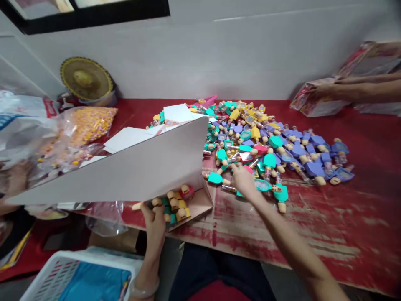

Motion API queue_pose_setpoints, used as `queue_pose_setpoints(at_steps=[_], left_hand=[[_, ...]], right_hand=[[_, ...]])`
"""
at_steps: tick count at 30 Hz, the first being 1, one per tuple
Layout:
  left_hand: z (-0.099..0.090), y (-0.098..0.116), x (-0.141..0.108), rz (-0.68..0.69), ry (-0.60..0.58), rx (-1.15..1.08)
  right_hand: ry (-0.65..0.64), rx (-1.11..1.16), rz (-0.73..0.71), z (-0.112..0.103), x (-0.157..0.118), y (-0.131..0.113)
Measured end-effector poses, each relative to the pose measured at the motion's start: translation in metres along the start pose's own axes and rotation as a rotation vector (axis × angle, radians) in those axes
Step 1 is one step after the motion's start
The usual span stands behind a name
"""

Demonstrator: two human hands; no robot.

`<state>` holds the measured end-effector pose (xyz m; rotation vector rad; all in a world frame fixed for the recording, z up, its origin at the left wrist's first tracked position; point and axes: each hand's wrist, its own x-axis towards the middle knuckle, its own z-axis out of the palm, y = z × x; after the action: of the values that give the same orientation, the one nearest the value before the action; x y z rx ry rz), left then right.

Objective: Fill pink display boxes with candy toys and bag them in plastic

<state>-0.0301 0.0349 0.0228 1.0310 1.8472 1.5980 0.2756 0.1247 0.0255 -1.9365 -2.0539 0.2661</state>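
My left hand [154, 223] is at the near left side of an open cardboard box [205, 200], its fingers curled. A pale beige stub sticks out left of these fingers; what they grip is mostly hidden. Inside the box stand several plastic candy toys [174, 203] with beige knobs and green, yellow or red bodies. The box's long grey-white lid flap [134, 171] rises behind them and slants left. My right hand [242, 179] reaches into the heap of toys [247, 133], fingertips closed together against a green one. Clear tubes with colourful filling show on many toys.
A red worn table [307, 225] carries everything. White cards [127, 139] and bags of orange-yellow pieces [90, 125] lie left. Another person's hand [324, 92] touches printed boxes [326, 104] at right; another's hand [19, 177] is far left. Below is a white basket [53, 271].
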Motion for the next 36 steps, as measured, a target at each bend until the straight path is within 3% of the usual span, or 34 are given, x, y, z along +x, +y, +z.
queue_pose_setpoints(at_steps=[3,6,8,11,13,15,17,20,23,25,27,29,30,32,34,36], left_hand=[[0.009,-0.001,-0.002,-0.018,-0.033,0.007],[0.021,0.001,-0.004,-0.003,-0.062,-0.007],[0.027,0.003,-0.006,-0.004,-0.075,-0.016],[0.030,0.006,-0.009,-0.020,-0.073,-0.014],[0.030,0.008,-0.010,-0.024,-0.067,-0.014],[0.029,0.008,-0.010,-0.022,-0.071,-0.013],[0.028,0.008,-0.009,-0.019,-0.067,-0.009],[0.027,0.005,-0.008,-0.010,-0.056,-0.005],[0.026,0.002,-0.007,0.002,-0.070,0.001],[0.025,0.001,-0.005,0.022,-0.072,-0.001],[0.026,0.002,-0.001,0.040,-0.066,-0.019],[0.028,0.003,0.003,0.042,-0.062,-0.047],[0.028,0.004,0.005,0.040,-0.064,-0.059],[0.029,0.004,0.007,0.029,-0.079,-0.067],[0.028,0.004,0.009,0.014,-0.094,-0.064],[0.028,0.002,0.009,0.016,-0.081,-0.057]], right_hand=[[-0.059,-0.160,-0.079,-0.005,0.019,0.066],[-0.111,-0.221,-0.228,-0.019,0.012,0.087],[0.015,-0.136,-0.246,-0.043,-0.013,0.078],[0.249,0.259,-0.261,-0.086,-0.064,0.041],[0.146,0.479,-0.381,-0.096,-0.088,0.008],[-0.036,0.574,-0.532,-0.082,-0.094,-0.019],[-0.150,0.596,-0.612,-0.051,-0.084,-0.035],[-0.226,0.535,-0.598,-0.013,-0.061,-0.042],[-0.313,0.379,-0.563,-0.005,-0.046,-0.057],[-0.321,0.281,-0.491,-0.004,-0.042,-0.081],[-0.250,0.213,-0.428,0.003,-0.038,-0.103],[-0.162,0.236,-0.422,0.012,-0.031,-0.104],[-0.102,0.288,-0.388,0.013,-0.027,-0.091],[0.100,0.415,-0.167,0.002,-0.021,-0.036],[0.455,0.436,0.258,-0.024,-0.016,0.047],[0.614,0.397,0.429,-0.054,-0.009,0.133]])
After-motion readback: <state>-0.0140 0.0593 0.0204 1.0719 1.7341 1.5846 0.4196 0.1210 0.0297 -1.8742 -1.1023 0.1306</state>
